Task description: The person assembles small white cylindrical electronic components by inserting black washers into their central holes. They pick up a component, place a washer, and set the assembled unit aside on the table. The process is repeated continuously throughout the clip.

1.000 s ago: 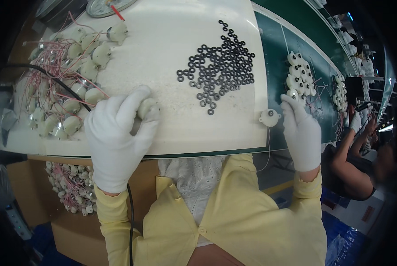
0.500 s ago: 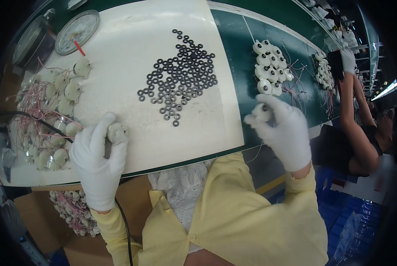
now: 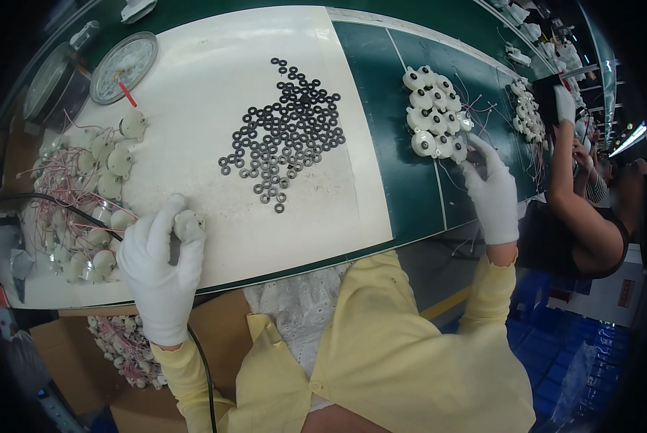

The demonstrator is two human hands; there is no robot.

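Observation:
My left hand, in a white glove, pinches a round white part between thumb and fingers above the near left of the white work surface. My gloved right hand is on the green side, beside a cluster of similar round white parts with black centres. Its thumb and fingers are apart at the cluster's near right edge, with no part seen between them. Thin wires trail from that cluster. Many small black rings lie loose in the middle of the white surface.
At left lies a heap of white parts with pink wires, crossed by a black cable. Behind it are a round clear dish and a red stick. An open cardboard box sits below. A co-worker's arm is at right.
My right hand has moved away and to the right, to the cluster. The round white part it held has left its fingers, and one more sits at the cluster's near edge. My left hand keeps its grip.

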